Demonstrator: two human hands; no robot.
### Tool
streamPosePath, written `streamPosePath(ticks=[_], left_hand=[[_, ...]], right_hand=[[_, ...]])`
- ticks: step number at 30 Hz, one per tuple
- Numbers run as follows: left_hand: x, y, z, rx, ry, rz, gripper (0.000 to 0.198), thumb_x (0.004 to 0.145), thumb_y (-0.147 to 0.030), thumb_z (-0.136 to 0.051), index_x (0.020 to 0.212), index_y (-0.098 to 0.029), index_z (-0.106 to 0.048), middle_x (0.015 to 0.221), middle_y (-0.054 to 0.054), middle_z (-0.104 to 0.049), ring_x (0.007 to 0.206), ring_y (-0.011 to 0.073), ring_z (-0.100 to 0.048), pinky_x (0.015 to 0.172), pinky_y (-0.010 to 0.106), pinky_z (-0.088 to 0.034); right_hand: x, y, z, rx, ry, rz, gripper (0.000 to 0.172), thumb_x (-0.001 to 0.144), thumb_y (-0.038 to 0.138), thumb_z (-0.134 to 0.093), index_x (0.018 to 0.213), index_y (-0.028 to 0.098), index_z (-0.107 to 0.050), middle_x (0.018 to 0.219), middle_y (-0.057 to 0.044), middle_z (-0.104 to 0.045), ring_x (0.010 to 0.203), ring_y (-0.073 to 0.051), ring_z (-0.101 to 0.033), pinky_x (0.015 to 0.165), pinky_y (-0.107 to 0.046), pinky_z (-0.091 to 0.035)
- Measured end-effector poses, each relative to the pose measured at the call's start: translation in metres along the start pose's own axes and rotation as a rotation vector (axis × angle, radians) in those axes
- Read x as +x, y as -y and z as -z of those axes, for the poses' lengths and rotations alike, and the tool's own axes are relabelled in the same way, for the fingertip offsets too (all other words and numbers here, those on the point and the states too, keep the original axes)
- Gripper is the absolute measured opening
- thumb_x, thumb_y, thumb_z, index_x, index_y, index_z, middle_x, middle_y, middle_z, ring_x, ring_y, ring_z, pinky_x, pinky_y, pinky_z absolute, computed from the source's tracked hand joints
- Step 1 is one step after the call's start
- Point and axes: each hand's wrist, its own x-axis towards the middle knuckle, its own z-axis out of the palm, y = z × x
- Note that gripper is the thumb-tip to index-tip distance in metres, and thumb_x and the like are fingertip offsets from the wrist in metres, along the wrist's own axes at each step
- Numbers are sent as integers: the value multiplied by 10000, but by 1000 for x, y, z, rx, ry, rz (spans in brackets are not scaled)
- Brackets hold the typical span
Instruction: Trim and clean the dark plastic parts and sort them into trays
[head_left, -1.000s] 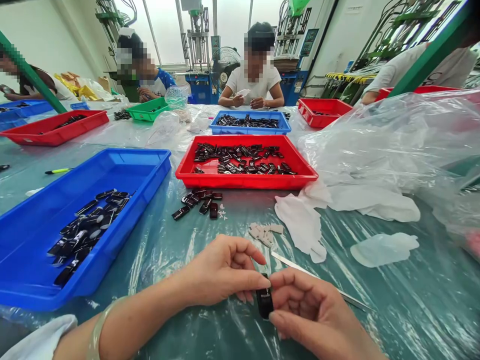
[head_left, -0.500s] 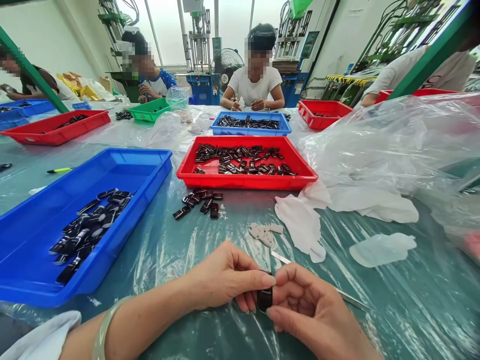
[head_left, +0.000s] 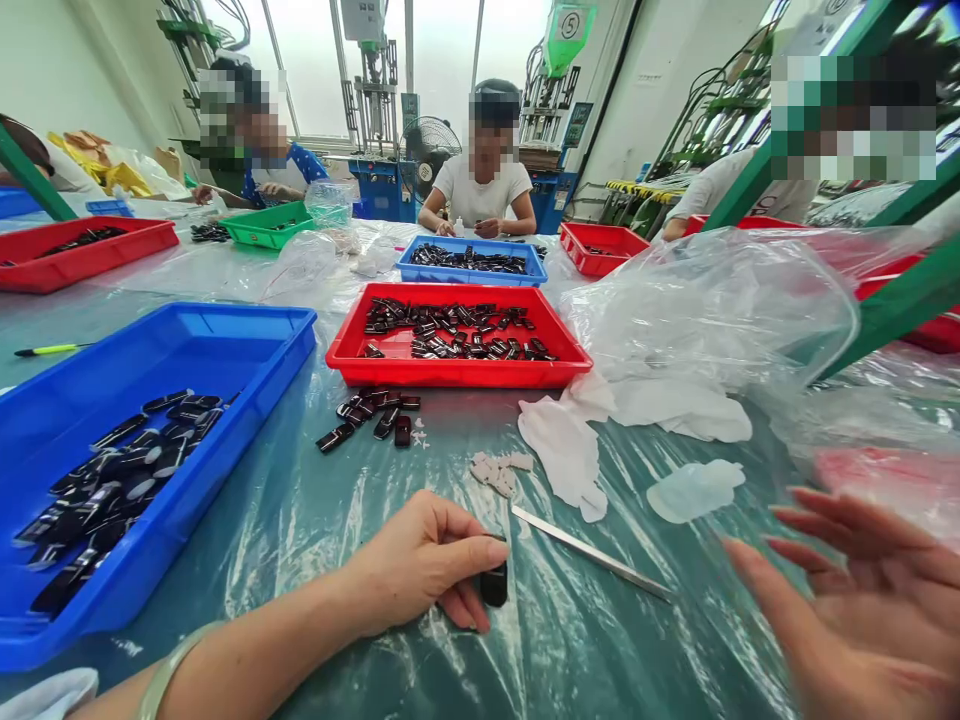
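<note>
The left hand's (head_left: 420, 565) thumb and fingers pinch a glossy black piece (head_left: 494, 588) over the film-covered surface (head_left: 300, 530), probably gripping one end so the rest is left exposed. The right hand (head_left: 862, 595), fingers spread, hovers well apart, beyond a slim metal strip (head_left: 592, 554).

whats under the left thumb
A black part, pinched in the left hand. Its near end shows; its underside and whatever lies directly beneath the thumb are covered.

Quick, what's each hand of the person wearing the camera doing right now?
Left hand: closed, holding a small black part.
Right hand: open, holding nothing visible.
</note>
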Motion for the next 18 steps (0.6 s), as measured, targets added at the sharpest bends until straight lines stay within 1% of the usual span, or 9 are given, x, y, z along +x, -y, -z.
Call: streamPosePath(ticks=[2,4,6,8,9,11,12,14,18], left_hand=[[0,0,-1,-10,22,0,355,647,-451,-650,686,-102,-598,670,49,-644,528,114,-619,440,153,-423],[0,1,-2,-22,45,-1,343,651,-440,-650,688,-104,-589,675,46,-640,541,121,-627,447,154,-429],[-1,2,-3,-37,59,-1,341,635,-431,-670,679,-106,-579,645,34,-625,548,131,-631,452,159,-435],[-2,3,-3,-50,67,3,347,602,-417,-703,682,-103,-582,604,23,-606,549,138,-631,458,165,-441],[-3,4,-2,-58,74,7,349,586,-408,-718,688,-101,-588,589,19,-600,548,139,-629,460,167,-444],[-4,5,-2,-75,89,14,342,568,-379,-738,712,-97,-607,589,20,-601,552,139,-628,466,172,-451],[-4,5,-2,-84,99,17,334,564,-363,-743,720,-97,-615,591,20,-603,554,138,-627,470,174,-455],[-4,6,-2,-102,123,23,312,556,-327,-754,726,-98,-628,585,17,-604,554,132,-624,485,179,-464],[-4,8,-2,-125,173,28,285,541,-282,-766,720,-93,-650,565,9,-599,540,113,-611,513,184,-477]], right_hand=[[17,-14,3,-42,76,-143,641,688,313,-700,1252,248,-403,1215,-147,-471,1088,-259,-498,804,-339,-471],[29,-26,1,-101,237,-231,735,706,349,-678,1323,206,-305,1316,-189,-390,1179,-303,-432,839,-369,-470],[37,-34,-4,-109,380,-253,653,734,358,-645,1285,160,-357,1282,-205,-451,1123,-306,-498,813,-350,-495],[41,-35,-8,-94,503,-242,446,772,362,-598,1151,148,-498,1124,-169,-595,964,-268,-605,742,-303,-520],[41,-33,-10,-96,554,-229,361,787,368,-577,1078,156,-549,1040,-140,-642,893,-246,-631,712,-286,-522],[39,-26,-11,-122,601,-200,295,782,378,-582,1001,181,-594,971,-103,-669,863,-235,-634,708,-286,-511],[37,-21,-11,-154,590,-157,295,765,380,-604,995,196,-599,978,-92,-667,884,-239,-625,727,-298,-502],[30,-8,-12,-207,555,33,311,738,350,-643,1017,223,-591,1013,-77,-651,927,-240,-604,779,-322,-484],[16,22,-17,-215,567,606,288,811,216,-545,1098,237,-554,987,-60,-615,902,-191,-586,758,-304,-498]])
